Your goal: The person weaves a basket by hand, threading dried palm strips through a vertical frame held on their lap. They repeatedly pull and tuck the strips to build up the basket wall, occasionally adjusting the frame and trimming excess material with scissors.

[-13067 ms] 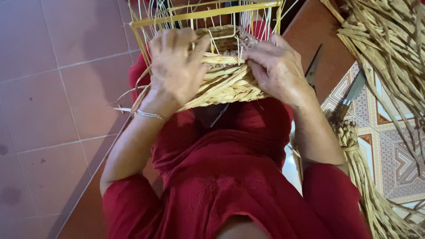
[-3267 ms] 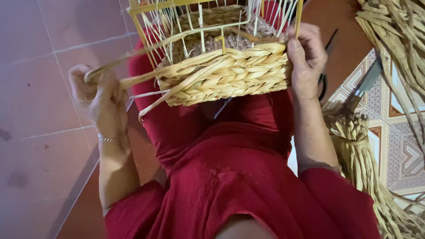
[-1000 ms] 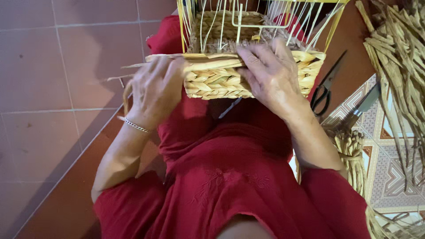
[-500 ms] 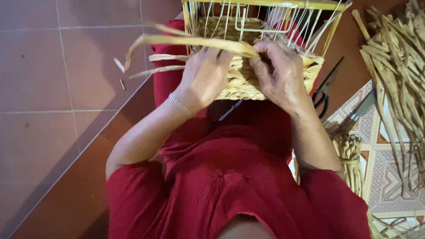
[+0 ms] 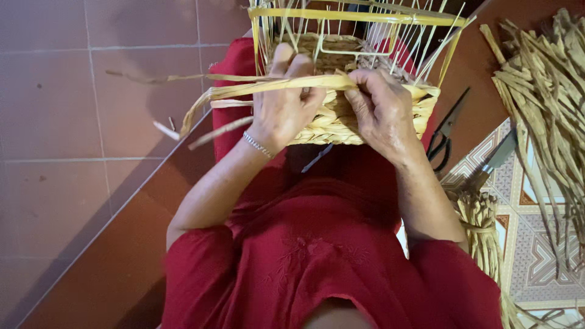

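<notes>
Since 0.5 s ago, both hands have been drawn closer together on the basket's near wall. Loose strand ends (image 5: pixel 183 125) are seen trailing over the red-tiled floor (image 5: pixel 73 91) at the left. The left hand (image 5: pixel 281 106) is closed on a flat straw strand (image 5: pixel 292 84), and the right hand (image 5: pixel 382 109) pinches the same strand against the half-woven basket (image 5: pixel 341 116) on the lap. Scissors (image 5: pixel 443 131) lie near the mat's left edge. The strand could be split if pulled too hard.
</notes>
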`<state>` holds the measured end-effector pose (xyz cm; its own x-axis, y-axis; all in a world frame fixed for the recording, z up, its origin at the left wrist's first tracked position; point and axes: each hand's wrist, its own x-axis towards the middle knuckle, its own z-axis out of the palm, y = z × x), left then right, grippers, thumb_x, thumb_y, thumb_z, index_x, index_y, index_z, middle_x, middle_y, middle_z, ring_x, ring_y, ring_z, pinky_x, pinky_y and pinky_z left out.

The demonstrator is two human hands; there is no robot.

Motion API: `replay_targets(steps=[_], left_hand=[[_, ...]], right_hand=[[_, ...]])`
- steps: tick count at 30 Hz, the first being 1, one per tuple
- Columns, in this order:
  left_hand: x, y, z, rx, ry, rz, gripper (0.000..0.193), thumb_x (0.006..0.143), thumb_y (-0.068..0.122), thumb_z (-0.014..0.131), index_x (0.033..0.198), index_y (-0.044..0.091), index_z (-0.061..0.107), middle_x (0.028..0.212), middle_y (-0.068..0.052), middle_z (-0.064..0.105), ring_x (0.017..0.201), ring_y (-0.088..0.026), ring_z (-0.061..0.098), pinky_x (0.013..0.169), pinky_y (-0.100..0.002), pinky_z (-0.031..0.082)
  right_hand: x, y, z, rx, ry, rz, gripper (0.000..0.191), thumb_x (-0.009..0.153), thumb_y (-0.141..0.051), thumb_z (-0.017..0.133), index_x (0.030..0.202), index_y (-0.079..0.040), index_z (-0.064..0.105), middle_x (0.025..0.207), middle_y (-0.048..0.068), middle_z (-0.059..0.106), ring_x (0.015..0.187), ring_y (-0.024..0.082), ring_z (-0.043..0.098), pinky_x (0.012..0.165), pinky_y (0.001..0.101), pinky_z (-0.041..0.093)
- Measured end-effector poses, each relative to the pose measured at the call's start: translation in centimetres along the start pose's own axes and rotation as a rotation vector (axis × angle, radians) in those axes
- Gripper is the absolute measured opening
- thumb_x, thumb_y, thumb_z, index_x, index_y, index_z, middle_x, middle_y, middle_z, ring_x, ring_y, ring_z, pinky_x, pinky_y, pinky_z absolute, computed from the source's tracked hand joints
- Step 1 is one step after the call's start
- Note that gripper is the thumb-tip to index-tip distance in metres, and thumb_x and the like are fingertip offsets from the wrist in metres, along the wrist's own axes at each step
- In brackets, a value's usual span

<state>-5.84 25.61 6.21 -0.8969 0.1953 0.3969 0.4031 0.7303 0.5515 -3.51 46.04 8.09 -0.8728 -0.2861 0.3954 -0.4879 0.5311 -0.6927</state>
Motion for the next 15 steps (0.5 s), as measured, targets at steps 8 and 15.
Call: replay_targets(steps=[8,15], left_hand=[[-4.1,1.5,-0.9,-0.367,0.123,0.162,0.010,0.096,0.004,0.072,0.105,0.003,0.068,0.111,-0.005,0.067,0.085,-0.020,0.070,0.075,-0.034,0.055],[-4.3,1.6,-2.1,0.020,-0.036,0.542,0.018,0.091,0.011,0.078,0.108,0.004,0.073,0.124,-0.011,0.068,0.106,-0.023,0.062,0.090,-0.038,0.047]], right_hand=[[0.1,1.3,0.9,0.129,0.075,-0.079,0.019,0.103,0.000,0.072,0.121,-0.004,0.070,0.108,0.013,0.071,0.093,0.023,0.069,0.079,0.0326,0.060],[0.9,2.4,2.3,-0.094,0.049,-0.100,0.014,0.096,-0.003,0.083,0.105,-0.008,0.076,0.094,0.008,0.076,0.088,0.016,0.069,0.081,0.0345,0.058]])
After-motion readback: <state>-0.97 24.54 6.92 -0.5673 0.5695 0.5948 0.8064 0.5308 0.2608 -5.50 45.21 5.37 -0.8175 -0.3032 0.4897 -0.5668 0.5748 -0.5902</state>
